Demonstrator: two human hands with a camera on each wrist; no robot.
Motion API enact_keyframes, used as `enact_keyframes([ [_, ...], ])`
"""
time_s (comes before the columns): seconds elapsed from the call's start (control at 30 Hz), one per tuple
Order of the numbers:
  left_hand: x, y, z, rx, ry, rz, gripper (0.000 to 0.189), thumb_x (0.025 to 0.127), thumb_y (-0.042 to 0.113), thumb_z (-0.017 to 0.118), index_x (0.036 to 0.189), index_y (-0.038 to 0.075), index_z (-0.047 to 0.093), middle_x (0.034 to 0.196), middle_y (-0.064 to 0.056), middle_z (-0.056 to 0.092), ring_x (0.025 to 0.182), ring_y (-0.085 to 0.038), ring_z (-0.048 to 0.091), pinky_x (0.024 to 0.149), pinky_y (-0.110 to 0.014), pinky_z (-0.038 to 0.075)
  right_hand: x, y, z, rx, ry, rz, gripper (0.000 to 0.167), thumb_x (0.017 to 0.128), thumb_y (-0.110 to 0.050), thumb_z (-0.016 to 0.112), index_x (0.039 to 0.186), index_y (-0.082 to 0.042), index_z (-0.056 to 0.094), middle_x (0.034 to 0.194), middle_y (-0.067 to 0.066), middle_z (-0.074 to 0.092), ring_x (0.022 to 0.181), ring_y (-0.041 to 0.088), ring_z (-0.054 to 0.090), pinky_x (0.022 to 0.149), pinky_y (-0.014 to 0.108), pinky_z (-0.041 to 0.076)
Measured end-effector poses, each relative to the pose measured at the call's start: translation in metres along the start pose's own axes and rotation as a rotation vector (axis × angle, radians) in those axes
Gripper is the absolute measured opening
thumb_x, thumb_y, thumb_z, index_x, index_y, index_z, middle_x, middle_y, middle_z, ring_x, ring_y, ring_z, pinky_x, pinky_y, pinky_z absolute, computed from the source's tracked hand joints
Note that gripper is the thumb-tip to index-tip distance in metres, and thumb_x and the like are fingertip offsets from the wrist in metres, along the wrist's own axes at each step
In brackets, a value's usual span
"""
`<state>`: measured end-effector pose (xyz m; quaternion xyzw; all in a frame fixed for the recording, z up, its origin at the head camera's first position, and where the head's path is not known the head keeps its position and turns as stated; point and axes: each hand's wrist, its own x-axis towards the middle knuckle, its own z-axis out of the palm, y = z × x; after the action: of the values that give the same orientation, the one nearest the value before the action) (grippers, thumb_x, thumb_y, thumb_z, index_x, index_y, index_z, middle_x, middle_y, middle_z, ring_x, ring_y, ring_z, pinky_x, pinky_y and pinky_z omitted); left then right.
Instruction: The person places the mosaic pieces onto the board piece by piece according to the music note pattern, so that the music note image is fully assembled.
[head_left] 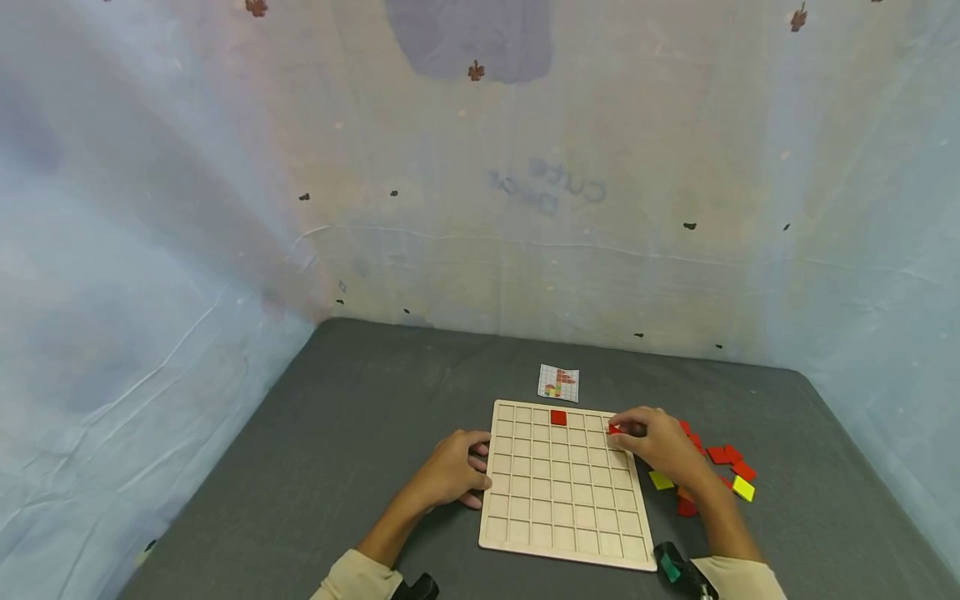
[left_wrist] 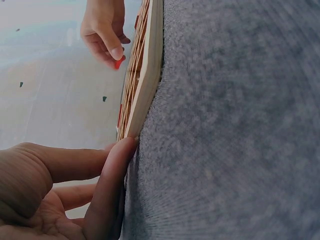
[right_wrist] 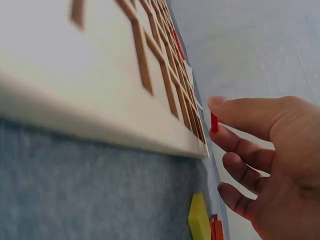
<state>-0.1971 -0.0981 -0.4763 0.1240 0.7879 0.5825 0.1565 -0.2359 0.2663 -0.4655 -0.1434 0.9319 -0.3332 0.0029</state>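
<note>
A pale wooden grid board [head_left: 566, 475] lies on the dark cloth. My left hand [head_left: 450, 468] holds its left edge, with thumb and fingertips at the rim; in the left wrist view its fingertips [left_wrist: 127, 145] meet the board's corner. Over the board's far right corner, my right hand [head_left: 660, 442] pinches a small red tile [right_wrist: 214, 123] between thumb and forefinger, the other fingers loosely bent. The tile stands on edge in the right wrist view, apart from the board. Another red tile [head_left: 558, 417] sits in a cell of the far row.
Several loose red tiles [head_left: 718, 455] lie to the right of the board, partly behind my right arm. Among them are yellow tiles [head_left: 743, 488]. A small printed card [head_left: 558, 382] with a coloured grid pattern lies beyond the board. Pale hanging cloth [head_left: 480, 275] surrounds the table.
</note>
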Motion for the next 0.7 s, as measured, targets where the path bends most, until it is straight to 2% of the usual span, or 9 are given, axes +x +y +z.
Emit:
enact_keyframes([
  [0.17, 0.000, -0.001, 0.000, 0.004, 0.004, 0.001, 0.071, 0.084, -0.013, 0.075, 0.150, -0.009, 0.051, 0.123, -0.019, 0.055, 0.097, -0.025, 0.063, 0.056, -0.038, 0.066, 0.005, -0.004, 0.003, 0.016, -0.010, -0.011, 0.024, 0.097, -0.022, 0.080, 0.117, -0.008, 0.079, 0.096, 0.000, 0.063, 0.086, 0.018, 0.051, 0.068, 0.029, 0.043],
  [0.5, 0.000, 0.000, 0.000, 0.006, 0.001, 0.003, 0.071, 0.083, -0.014, 0.075, 0.150, -0.010, 0.050, 0.123, -0.020, 0.055, 0.097, -0.025, 0.063, 0.056, -0.038, 0.067, 0.017, -0.016, 0.003, -0.050, -0.004, -0.032, 0.022, 0.096, -0.020, 0.080, 0.115, -0.010, 0.080, 0.100, 0.000, 0.068, 0.089, 0.018, 0.056, 0.072, 0.034, 0.048],
  [0.7, 0.000, 0.000, 0.000, 0.004, 0.000, 0.000, 0.071, 0.083, -0.014, 0.075, 0.150, -0.009, 0.051, 0.123, -0.020, 0.055, 0.096, -0.024, 0.063, 0.056, -0.038, 0.067, 0.023, -0.022, 0.006, -0.024, -0.008, -0.050, 0.022, 0.097, -0.021, 0.079, 0.115, -0.008, 0.080, 0.103, 0.003, 0.070, 0.092, 0.018, 0.060, 0.072, 0.034, 0.052],
])
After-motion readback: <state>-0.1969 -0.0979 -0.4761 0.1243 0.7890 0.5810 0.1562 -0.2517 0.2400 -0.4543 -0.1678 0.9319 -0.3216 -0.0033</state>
